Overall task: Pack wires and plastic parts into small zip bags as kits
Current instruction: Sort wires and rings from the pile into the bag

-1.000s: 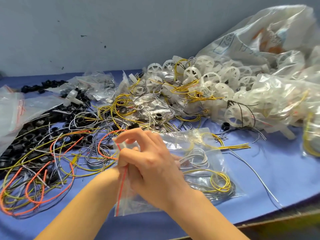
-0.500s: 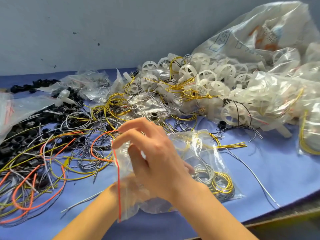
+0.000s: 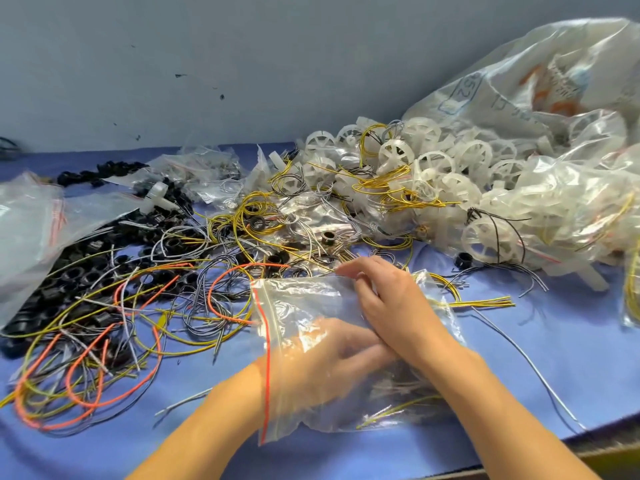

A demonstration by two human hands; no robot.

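Observation:
A clear zip bag (image 3: 304,299) with a red seal strip is held low over the blue table, its mouth facing left. My left hand (image 3: 311,362) shows blurred through the plastic, fingers stretched to the right; I cannot tell whether it is inside the bag or behind it. My right hand (image 3: 391,306) lies on top of the bag, its fingertips pinching the bag's upper edge. Beneath both hands lies another bag (image 3: 398,403) with yellow and grey wire coils. Loose orange, yellow and grey wires (image 3: 104,341) sprawl to the left.
Black plastic rings (image 3: 69,271) lie heaped at left, beside flat zip bags (image 3: 27,230). White plastic wheels (image 3: 433,168) and filled bags (image 3: 554,209) pile up at back right under a large sack (image 3: 536,81). The table's front edge (image 3: 606,441) runs close on the right.
The bag has been spread out and lowered. My left hand has slid in along the bag and now shows through the plastic. My right hand has dropped from pinching the raised mouth to lying on the bag.

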